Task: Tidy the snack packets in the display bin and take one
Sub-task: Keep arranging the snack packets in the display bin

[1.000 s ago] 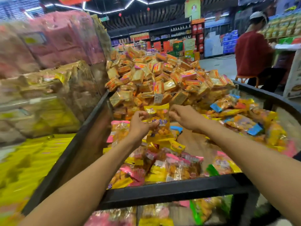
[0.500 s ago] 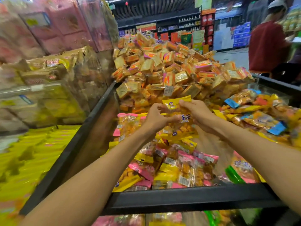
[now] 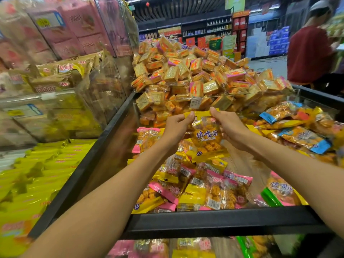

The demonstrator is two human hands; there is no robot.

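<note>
A yellow-edged snack packet (image 3: 206, 135) with blue lettering hangs upright above the black-framed display bin (image 3: 214, 218). My left hand (image 3: 176, 128) pinches its top left corner. My right hand (image 3: 229, 128) pinches the top right corner and curls along the packet's right side. Below them a loose pile of pink and yellow snack packets (image 3: 201, 187) fills the bin's near left part. Bare wooden bin floor (image 3: 242, 161) shows to the right of the pile.
A clear divider holds back a tall heap of square golden biscuit packs (image 3: 195, 75) behind the bin. Blue and yellow packets (image 3: 297, 131) lie at the right. Clear bins of wafers (image 3: 55, 81) stand left. A person in a red top (image 3: 309, 53) is at the far right.
Both hands have lifted the yellow packet higher above the pile and spread to its top corners, so it now hangs flat facing me. The view has shifted slightly.
</note>
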